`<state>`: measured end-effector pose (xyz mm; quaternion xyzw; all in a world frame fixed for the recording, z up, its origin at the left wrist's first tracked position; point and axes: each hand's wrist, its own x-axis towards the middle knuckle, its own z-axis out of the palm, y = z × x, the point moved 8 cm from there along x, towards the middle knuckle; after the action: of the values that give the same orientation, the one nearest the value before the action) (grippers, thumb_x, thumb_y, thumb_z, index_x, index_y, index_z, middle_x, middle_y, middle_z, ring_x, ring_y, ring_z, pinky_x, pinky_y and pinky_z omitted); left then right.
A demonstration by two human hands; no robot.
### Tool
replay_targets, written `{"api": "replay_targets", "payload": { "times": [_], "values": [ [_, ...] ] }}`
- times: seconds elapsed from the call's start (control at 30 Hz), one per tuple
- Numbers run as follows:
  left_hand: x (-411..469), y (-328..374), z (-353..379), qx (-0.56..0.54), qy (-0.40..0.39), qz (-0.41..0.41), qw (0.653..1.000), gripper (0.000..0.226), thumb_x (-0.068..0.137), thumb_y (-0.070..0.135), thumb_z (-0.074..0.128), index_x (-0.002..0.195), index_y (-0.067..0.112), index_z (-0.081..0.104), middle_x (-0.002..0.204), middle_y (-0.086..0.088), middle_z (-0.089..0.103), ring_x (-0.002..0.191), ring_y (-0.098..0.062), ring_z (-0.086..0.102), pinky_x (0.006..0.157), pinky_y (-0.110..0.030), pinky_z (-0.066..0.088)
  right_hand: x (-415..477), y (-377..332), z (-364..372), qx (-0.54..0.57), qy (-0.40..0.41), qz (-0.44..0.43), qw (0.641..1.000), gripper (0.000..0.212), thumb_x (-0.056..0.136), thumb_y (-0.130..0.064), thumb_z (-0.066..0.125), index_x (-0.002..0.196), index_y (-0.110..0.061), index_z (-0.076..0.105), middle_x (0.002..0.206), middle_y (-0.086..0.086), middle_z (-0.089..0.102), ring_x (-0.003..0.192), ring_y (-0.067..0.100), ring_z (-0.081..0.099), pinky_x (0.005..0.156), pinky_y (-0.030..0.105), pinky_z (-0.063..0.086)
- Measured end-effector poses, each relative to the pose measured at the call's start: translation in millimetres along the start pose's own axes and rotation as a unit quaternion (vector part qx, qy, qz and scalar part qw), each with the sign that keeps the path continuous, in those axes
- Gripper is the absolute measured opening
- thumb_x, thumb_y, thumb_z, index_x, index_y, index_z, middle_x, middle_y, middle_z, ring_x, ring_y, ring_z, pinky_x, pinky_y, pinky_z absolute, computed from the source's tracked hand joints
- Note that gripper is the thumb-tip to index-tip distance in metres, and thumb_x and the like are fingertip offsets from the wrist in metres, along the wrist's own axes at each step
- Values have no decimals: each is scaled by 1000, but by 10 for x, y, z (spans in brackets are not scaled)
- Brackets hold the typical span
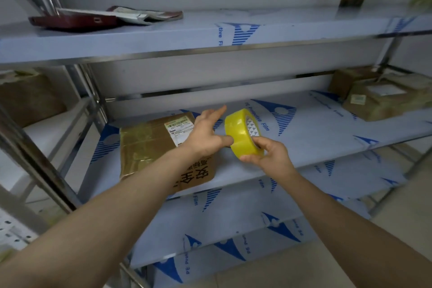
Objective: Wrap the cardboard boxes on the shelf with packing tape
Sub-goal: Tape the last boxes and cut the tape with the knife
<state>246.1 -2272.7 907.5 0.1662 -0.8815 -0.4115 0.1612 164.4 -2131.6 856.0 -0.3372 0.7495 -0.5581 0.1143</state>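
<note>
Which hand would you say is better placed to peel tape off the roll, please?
Left, I would judge. The left hand holds nothing, its thumb touches the tape roll, and it hangs over the cardboard box. The right hand is busy gripping the roll.

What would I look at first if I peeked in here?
The bright yellow roll of tape jumps out first, gripped in the middle of the picture by the right hand, with the left hand touching its side with the thumb. Under the left arm, a flat cardboard box with a white label lies on the middle shelf, which is covered in white film with blue triangles.
</note>
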Motion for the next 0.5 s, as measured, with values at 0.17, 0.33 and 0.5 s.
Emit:
{"api": "replay_targets", "payload": {
  "times": [0.17, 0.33, 0.5],
  "values": [
    [8, 101, -63, -34, 49, 44, 997, 43, 79, 15, 76, 120, 8, 65, 131, -5, 48, 117, -12, 47, 93, -21, 37, -70, -61, 5, 14, -3, 13, 1000, 42, 68, -6, 83, 107, -12, 68, 100, 4, 69, 89, 14, 63, 79, 16, 49],
    [-37, 27, -236, -157, 77, 4, 985, 8, 78, 6, 75, 84, 11, 73, 107, -7, 62, 100, -20, 62, 96, -40, 49, -82, -234, 48, 29, -39, 28, 998, 42, 68, -4, 82, 108, -8, 69, 97, 2, 70, 85, 11, 64, 77, 17, 50],
    [-81, 31, -448, -108, 103, -3, 989, 16, 88, 15, 65, 74, 22, 61, 85, -3, 65, 76, -12, 59, 84, -35, 50, 17, -656, 186, 40, -116, 17, 992, 25, 73, -6, 79, 95, -10, 70, 88, 4, 70, 75, 9, 65, 72, 22, 53]
  ]
}}
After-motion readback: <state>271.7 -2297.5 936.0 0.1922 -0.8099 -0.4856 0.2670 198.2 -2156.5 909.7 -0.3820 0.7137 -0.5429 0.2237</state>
